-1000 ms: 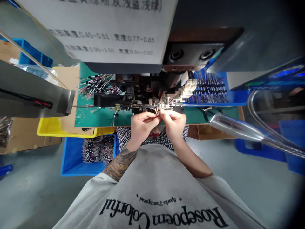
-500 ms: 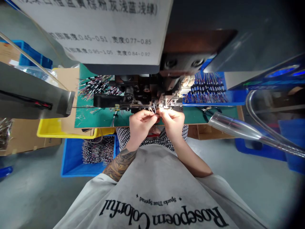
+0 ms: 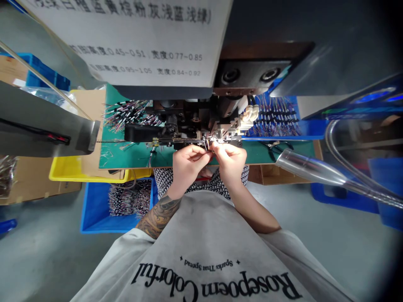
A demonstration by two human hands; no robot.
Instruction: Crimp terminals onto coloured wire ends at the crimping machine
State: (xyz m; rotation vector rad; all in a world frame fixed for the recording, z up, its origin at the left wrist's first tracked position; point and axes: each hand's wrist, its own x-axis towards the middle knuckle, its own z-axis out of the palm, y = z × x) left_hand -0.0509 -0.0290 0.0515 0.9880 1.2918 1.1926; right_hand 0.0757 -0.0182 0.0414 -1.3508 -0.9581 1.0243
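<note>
My left hand (image 3: 188,164) and right hand (image 3: 231,161) pinch the thin wires (image 3: 207,145) between fingertips, spreading the ends to meet the crimping machine (image 3: 201,126) just beyond them; loose cables (image 3: 127,198) wait in the blue bin under my left wrist

Thin wire ends (image 3: 207,145) fan upward, pinched at the press.

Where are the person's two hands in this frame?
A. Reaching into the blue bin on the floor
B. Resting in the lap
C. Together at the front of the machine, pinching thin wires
C: the left hand and right hand meet at the machine, pinching thin wires.
</note>
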